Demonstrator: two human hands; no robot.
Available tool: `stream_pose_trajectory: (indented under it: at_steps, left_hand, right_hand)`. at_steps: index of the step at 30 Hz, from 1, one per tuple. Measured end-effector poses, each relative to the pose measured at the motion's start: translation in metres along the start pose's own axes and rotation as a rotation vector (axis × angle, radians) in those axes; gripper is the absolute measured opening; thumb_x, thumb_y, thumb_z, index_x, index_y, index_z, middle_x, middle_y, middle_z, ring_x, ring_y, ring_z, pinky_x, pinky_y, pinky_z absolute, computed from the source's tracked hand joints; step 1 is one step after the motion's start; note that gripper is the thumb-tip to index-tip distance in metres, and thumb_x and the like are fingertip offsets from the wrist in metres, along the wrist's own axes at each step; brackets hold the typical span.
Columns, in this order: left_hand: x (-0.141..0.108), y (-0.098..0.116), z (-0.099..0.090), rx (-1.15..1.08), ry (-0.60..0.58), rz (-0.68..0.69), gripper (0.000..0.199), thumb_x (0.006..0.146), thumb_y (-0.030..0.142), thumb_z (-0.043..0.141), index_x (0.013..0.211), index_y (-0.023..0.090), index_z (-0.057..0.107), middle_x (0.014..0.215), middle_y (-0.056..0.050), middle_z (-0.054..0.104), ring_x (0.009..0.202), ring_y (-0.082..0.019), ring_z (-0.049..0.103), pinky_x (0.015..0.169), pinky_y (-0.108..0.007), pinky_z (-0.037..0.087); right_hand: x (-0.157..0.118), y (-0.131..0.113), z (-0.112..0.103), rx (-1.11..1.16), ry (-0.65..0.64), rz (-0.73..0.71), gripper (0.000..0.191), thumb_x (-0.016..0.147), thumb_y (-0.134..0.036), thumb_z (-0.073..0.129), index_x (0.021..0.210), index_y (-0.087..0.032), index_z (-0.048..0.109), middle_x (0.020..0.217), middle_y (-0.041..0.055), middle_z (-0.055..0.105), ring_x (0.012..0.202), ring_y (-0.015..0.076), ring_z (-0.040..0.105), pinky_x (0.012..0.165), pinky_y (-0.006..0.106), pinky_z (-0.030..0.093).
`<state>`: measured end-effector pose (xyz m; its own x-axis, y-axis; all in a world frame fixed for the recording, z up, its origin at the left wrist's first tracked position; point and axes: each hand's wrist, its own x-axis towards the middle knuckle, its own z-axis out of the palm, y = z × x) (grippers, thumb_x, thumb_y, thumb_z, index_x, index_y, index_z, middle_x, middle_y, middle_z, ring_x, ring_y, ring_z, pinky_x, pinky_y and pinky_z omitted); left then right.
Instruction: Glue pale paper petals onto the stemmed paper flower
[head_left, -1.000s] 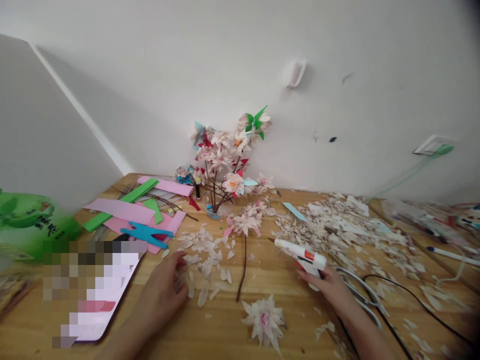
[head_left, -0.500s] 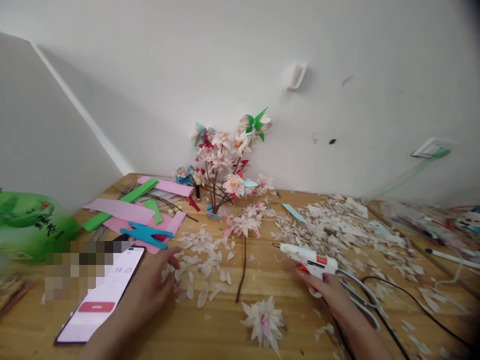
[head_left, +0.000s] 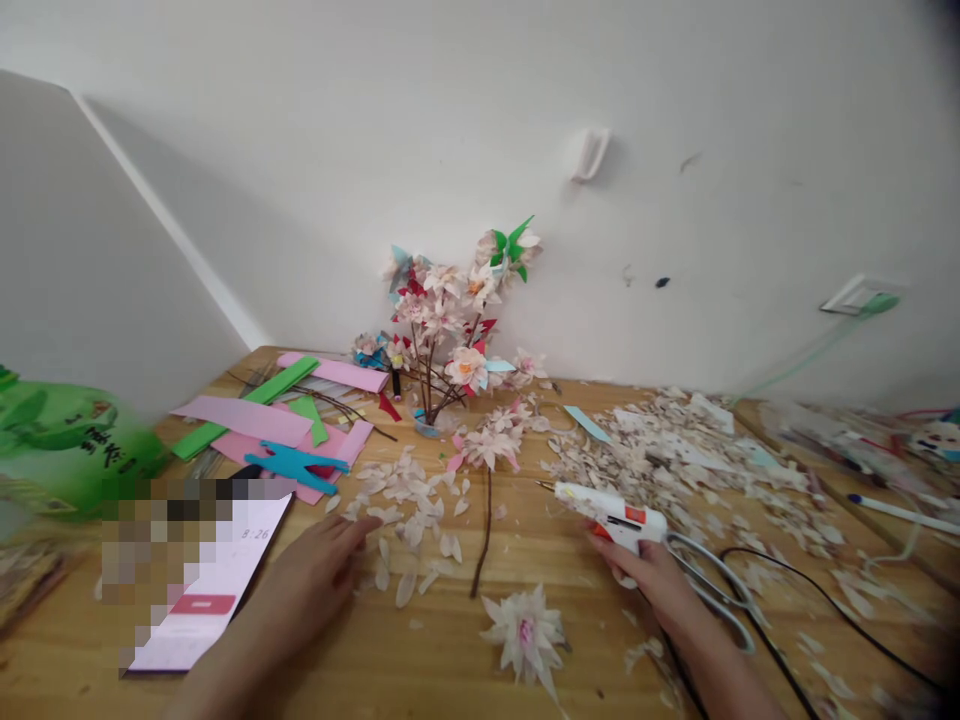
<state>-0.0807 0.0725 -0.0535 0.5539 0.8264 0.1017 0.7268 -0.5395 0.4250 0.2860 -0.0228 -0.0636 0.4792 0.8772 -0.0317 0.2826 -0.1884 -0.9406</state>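
My right hand [head_left: 637, 570] is wrapped round the handle of a white hot glue gun [head_left: 615, 512], whose nozzle points left above the table. My left hand [head_left: 326, 565] reaches to the near left edge of a scatter of loose petals [head_left: 412, 500], index finger stretched out and its tip at the petals. Part of its other fingers is hidden. Between the hands lies a flower on a brown stem [head_left: 484, 530], its pale pink head pointing away from me. Nearer me is a single white flower head [head_left: 526, 635] with a pink centre.
Flowers on stems [head_left: 442, 315] stand in a small holder by the wall. Pink and green crepe paper [head_left: 247, 420] and a blue cut-out [head_left: 300, 467] lie left, near a phone [head_left: 202, 610]. Scissors [head_left: 739, 625] and a black cable [head_left: 832, 595] lie right, beside heaped petals [head_left: 675, 450].
My left hand has moved slightly right, with its index finger stretched further toward the loose petals. My right hand and the glue gun have shifted slightly left.
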Motion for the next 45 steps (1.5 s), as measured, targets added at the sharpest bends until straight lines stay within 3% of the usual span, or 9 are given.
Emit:
stream_pose_trajectory:
  at_steps: [5, 10, 13, 16, 20, 24, 30, 45]
  left_hand:
    - [0.001, 0.003, 0.000, -0.052, 0.031, -0.067, 0.045, 0.073, 0.012, 0.045, 0.114, 0.025, 0.058, 0.092, -0.005, 0.066, 0.084, -0.020, 0.061, 0.077, -0.033, 0.046]
    - [0.002, 0.016, 0.000, -0.425, 0.041, -0.190, 0.036, 0.080, 0.028, 0.046, 0.116, 0.026, 0.050, 0.091, -0.003, 0.061, 0.081, -0.017, 0.060, 0.068, -0.028, 0.047]
    - [0.008, 0.032, -0.005, -0.675, 0.002, -0.145, 0.037, 0.080, 0.030, 0.046, 0.116, 0.022, 0.046, 0.082, -0.002, 0.058, 0.081, -0.018, 0.058, 0.067, -0.028, 0.046]
    - [0.016, 0.052, -0.009, -0.810, -0.042, -0.069, 0.039, 0.079, 0.030, 0.047, 0.117, 0.021, 0.042, 0.078, -0.001, 0.056, 0.076, -0.017, 0.056, 0.066, -0.028, 0.044]
    - [0.023, 0.072, -0.003, -0.831, -0.009, -0.021, 0.037, 0.081, 0.030, 0.047, 0.117, 0.023, 0.039, 0.077, 0.001, 0.053, 0.074, -0.016, 0.054, 0.071, -0.029, 0.041]
    - [0.021, 0.076, 0.013, -0.868, 0.038, -0.033, 0.036, 0.083, 0.031, 0.045, 0.117, 0.025, 0.037, 0.078, 0.001, 0.053, 0.075, -0.016, 0.054, 0.070, -0.029, 0.040]
    - [0.012, 0.075, 0.024, -0.925, 0.023, -0.048, 0.040, 0.085, 0.035, 0.043, 0.122, 0.026, 0.030, 0.078, 0.000, 0.050, 0.073, -0.016, 0.050, 0.064, -0.027, 0.038]
    - [0.008, 0.076, 0.023, -0.941, 0.066, -0.003, 0.038, 0.086, 0.032, 0.041, 0.121, 0.027, 0.029, 0.078, 0.001, 0.048, 0.072, -0.015, 0.048, 0.069, -0.030, 0.037]
  right_hand:
    - [0.000, 0.002, -0.001, -0.004, -0.009, -0.014, 0.032, 0.061, -0.044, 0.069, 0.075, -0.015, 0.068, 0.053, 0.0003, 0.060, 0.042, 0.0126, 0.046, 0.042, 0.025, 0.039]
    - [-0.001, -0.013, -0.004, -0.031, -0.021, -0.047, 0.038, 0.061, -0.051, 0.069, 0.078, -0.017, 0.070, 0.069, 0.0056, 0.070, 0.057, 0.0215, 0.061, 0.052, 0.029, 0.050]
    - [-0.006, -0.031, -0.002, -0.019, -0.085, -0.088, 0.044, 0.060, -0.053, 0.070, 0.086, -0.018, 0.071, 0.082, 0.0083, 0.072, 0.078, 0.0286, 0.066, 0.069, 0.036, 0.054]
    - [-0.013, -0.045, 0.006, -0.012, -0.235, -0.115, 0.043, 0.062, -0.051, 0.070, 0.090, -0.018, 0.070, 0.087, 0.0088, 0.073, 0.082, 0.0290, 0.066, 0.076, 0.039, 0.053]
    - [-0.025, -0.047, 0.019, 0.012, -0.438, -0.146, 0.035, 0.067, -0.046, 0.068, 0.088, -0.019, 0.071, 0.087, 0.0079, 0.073, 0.082, 0.0266, 0.066, 0.076, 0.036, 0.053]
    - [-0.035, -0.043, 0.027, -0.008, -0.506, -0.134, 0.039, 0.064, -0.052, 0.067, 0.081, -0.017, 0.070, 0.077, 0.0058, 0.071, 0.072, 0.0239, 0.065, 0.065, 0.030, 0.055]
    - [-0.041, -0.051, 0.030, -0.079, -0.545, -0.096, 0.041, 0.060, -0.055, 0.068, 0.077, -0.017, 0.068, 0.071, 0.0046, 0.068, 0.066, 0.0215, 0.061, 0.058, 0.027, 0.053]
    - [-0.040, -0.050, 0.030, -0.064, -0.590, -0.109, 0.040, 0.066, -0.052, 0.064, 0.083, -0.017, 0.071, 0.075, 0.0031, 0.069, 0.071, 0.0218, 0.061, 0.064, 0.025, 0.052]
